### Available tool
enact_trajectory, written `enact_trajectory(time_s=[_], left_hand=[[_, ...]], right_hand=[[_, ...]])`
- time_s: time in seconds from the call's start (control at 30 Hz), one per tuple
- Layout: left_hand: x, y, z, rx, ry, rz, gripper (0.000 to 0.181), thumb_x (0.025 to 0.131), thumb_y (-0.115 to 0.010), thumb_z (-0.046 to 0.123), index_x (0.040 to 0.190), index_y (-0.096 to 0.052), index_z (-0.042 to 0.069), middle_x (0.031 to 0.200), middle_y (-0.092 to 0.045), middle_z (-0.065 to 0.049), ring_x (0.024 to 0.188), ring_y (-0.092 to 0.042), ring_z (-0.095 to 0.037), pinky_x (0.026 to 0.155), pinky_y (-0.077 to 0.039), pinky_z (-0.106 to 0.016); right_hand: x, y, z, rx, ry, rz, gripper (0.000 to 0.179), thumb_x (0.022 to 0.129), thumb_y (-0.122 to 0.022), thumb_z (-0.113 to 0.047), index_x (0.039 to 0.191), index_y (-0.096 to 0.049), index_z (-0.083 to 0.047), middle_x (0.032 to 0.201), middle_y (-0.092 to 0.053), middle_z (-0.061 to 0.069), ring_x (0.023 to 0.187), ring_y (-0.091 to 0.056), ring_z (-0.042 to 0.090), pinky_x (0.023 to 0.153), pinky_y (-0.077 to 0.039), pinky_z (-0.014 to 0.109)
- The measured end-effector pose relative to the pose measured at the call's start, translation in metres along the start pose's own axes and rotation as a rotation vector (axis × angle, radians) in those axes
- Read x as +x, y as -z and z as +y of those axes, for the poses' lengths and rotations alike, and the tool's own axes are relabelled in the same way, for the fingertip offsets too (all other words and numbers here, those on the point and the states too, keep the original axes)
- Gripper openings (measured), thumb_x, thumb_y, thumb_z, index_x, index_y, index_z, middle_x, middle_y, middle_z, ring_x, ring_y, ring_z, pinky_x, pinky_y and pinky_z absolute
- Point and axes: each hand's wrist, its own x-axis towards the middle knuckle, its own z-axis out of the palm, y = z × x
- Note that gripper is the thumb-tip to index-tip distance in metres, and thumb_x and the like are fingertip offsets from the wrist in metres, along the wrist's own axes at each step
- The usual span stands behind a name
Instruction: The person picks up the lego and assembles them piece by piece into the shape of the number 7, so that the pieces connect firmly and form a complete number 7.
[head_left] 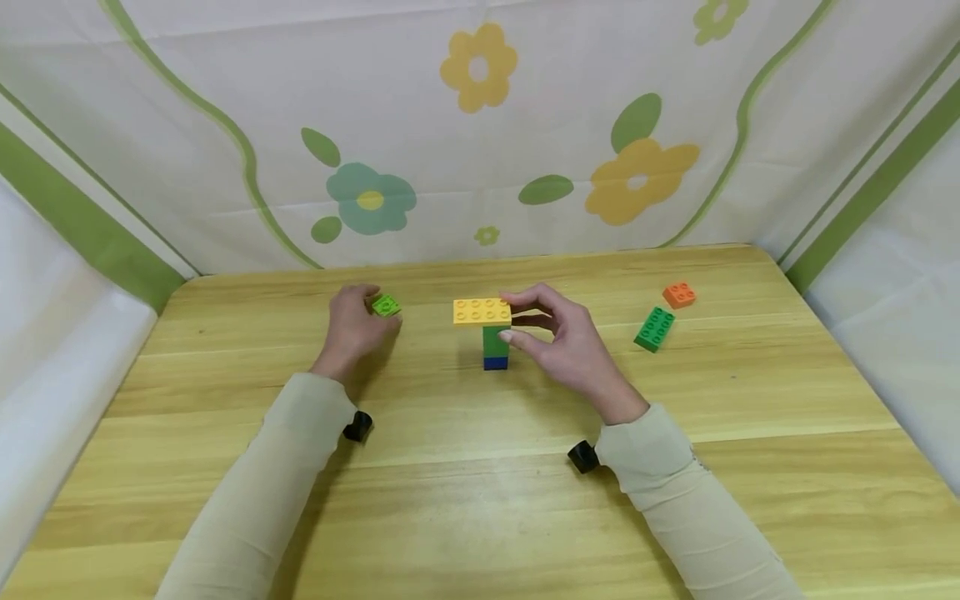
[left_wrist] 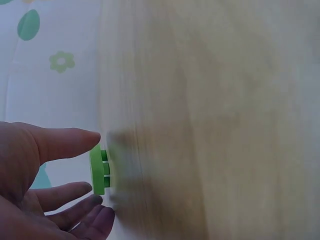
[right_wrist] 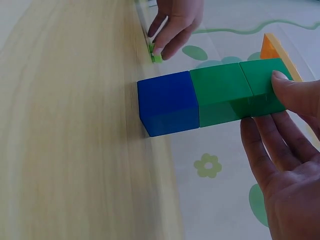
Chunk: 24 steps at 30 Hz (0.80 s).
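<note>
Near the table's middle a tower of toy building bricks (head_left: 496,342) stands upright: a blue brick (right_wrist: 168,105) at the bottom, two green bricks (right_wrist: 222,95) above it, and a long yellow brick (head_left: 472,312) across the top, overhanging to the left. My right hand (head_left: 566,337) grips the upper part from the right. Its thumb lies on the upper green brick, with fingers on the opposite side. Off to the left, my left hand (head_left: 356,323) pinches a small lime green brick (left_wrist: 98,170) between thumb and fingers, close to the tabletop.
At the right on the wooden table (head_left: 465,500) lie a green brick (head_left: 655,329) and, just behind it, a small orange brick (head_left: 679,294). A white flowered cloth (head_left: 420,108) hangs along the back edge. Black wrist devices (head_left: 583,457) show at both cuffs.
</note>
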Motion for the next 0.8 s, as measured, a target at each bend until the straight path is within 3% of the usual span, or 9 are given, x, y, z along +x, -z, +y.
enact_trajectory(time_s=[0.13, 0.33, 0.63, 0.8], left_hand=[[0.0029, -0.0009, 0.0021, 0.052, -0.019, 0.001, 0.064, 0.099, -0.07, 0.011, 0.155, -0.047, -0.011, 0.154, -0.046, -0.033, 0.14, -0.041, -0.047, 0.106, -0.048, -0.05], [0.0052, -0.0012, 0.0043, 0.079, -0.039, -0.004, 0.058, 0.1, -0.068, 0.008, 0.151, -0.051, -0.013, 0.151, -0.05, -0.034, 0.134, -0.047, -0.044, 0.111, -0.049, -0.053], [0.0051, -0.002, 0.0024, 0.093, -0.061, -0.014, 0.053, 0.101, -0.068, 0.005, 0.151, -0.056, -0.006, 0.145, -0.053, -0.032, 0.131, -0.052, -0.046, 0.109, -0.053, -0.054], [0.0045, -0.0036, 0.004, 0.084, -0.078, -0.032, 0.055, 0.1, -0.066, 0.004, 0.154, -0.054, -0.003, 0.141, -0.052, -0.033, 0.131, -0.048, -0.046, 0.111, -0.05, -0.056]], right_hand=[[-0.0001, -0.0006, 0.0002, -0.001, -0.002, 0.001, 0.032, 0.093, -0.08, 0.005, 0.122, -0.07, -0.004, 0.139, -0.071, 0.01, 0.124, -0.069, 0.028, 0.109, -0.059, 0.04], [-0.0001, -0.0004, 0.0004, -0.002, -0.003, 0.0, 0.032, 0.094, -0.079, 0.005, 0.123, -0.069, -0.004, 0.139, -0.071, 0.011, 0.123, -0.069, 0.028, 0.109, -0.059, 0.041], [-0.0001, -0.001, 0.0012, -0.008, -0.005, 0.004, 0.032, 0.094, -0.079, 0.005, 0.123, -0.069, -0.004, 0.139, -0.071, 0.011, 0.124, -0.069, 0.028, 0.109, -0.059, 0.042], [-0.0004, -0.0011, 0.002, -0.005, -0.001, 0.008, 0.032, 0.093, -0.079, 0.006, 0.122, -0.069, -0.003, 0.139, -0.071, 0.011, 0.124, -0.069, 0.028, 0.109, -0.059, 0.042]])
